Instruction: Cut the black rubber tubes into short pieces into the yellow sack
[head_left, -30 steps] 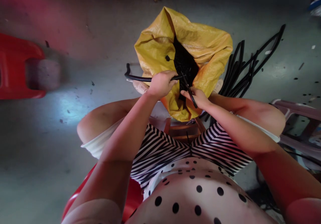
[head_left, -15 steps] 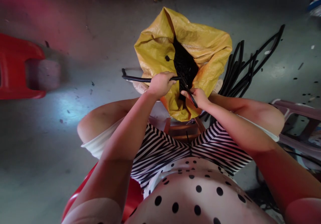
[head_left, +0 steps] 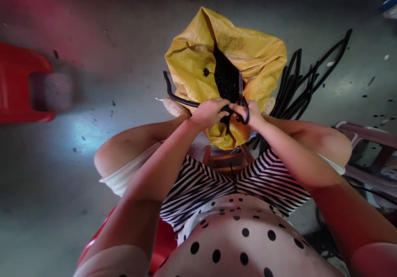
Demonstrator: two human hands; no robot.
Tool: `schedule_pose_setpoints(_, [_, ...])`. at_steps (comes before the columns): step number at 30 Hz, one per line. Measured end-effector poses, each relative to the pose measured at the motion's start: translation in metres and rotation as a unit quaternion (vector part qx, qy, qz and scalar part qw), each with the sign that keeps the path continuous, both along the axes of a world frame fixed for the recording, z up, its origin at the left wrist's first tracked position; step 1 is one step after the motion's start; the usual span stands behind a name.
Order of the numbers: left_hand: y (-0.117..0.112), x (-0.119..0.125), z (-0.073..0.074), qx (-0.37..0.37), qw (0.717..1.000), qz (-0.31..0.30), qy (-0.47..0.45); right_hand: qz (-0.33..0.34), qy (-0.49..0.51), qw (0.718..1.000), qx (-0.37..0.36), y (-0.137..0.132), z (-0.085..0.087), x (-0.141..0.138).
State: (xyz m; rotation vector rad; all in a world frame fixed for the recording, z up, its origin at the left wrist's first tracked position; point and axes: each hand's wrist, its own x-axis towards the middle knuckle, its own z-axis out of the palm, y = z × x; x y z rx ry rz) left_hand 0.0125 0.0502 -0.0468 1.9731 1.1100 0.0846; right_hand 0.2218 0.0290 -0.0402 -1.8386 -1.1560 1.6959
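Over the near side of an open yellow sack (head_left: 192,64), my left hand (head_left: 211,112) is closed around a black corrugated tube (head_left: 182,100). The tube's free end bends upward on the left. My right hand (head_left: 249,113) grips a pair of scissors (head_left: 240,84) by its black handles, blades pointing away from me into the sack's mouth. Its thumb and fingertips meet the tube's right end, close against my left fingers. Inside the sack lies a dark heap of small black pieces (head_left: 228,78), too dim to tell apart. One black bit (head_left: 206,72) rests on the sack's folded rim.
Long black tubes (head_left: 297,91) lie in a bundle on the floor right of the sack. A red stool (head_left: 25,82) stands at the left, and a greyish-pink stool (head_left: 369,140) at the right. Small black scraps dot the floor. Below the sack is a wooden frame (head_left: 228,161).
The scissors have swung from lying across the tube to pointing away from me. My left hand has shifted right and nearer, meeting my right fingers at the tube's end; its free end has risen.
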Motion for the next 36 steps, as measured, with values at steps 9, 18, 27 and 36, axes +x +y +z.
schedule_pose_setpoints(9, [0.027,-0.032,0.007,0.056,0.986,0.133,0.078,0.059,-0.033,0.997,0.035,-0.012,-0.005,0.004])
schedule_pose_setpoints(18, [0.023,-0.026,0.008,0.055,0.987,0.123,0.083,0.112,-0.047,0.993,0.006,-0.022,-0.006,0.000])
schedule_pose_setpoints(27, [0.023,-0.026,0.007,0.070,0.990,0.085,0.084,0.139,-0.096,0.986,0.001,-0.018,-0.005,0.000])
schedule_pose_setpoints(36, [0.024,-0.027,0.004,0.055,0.992,0.077,0.087,0.158,-0.107,0.981,0.035,-0.020,-0.010,0.000])
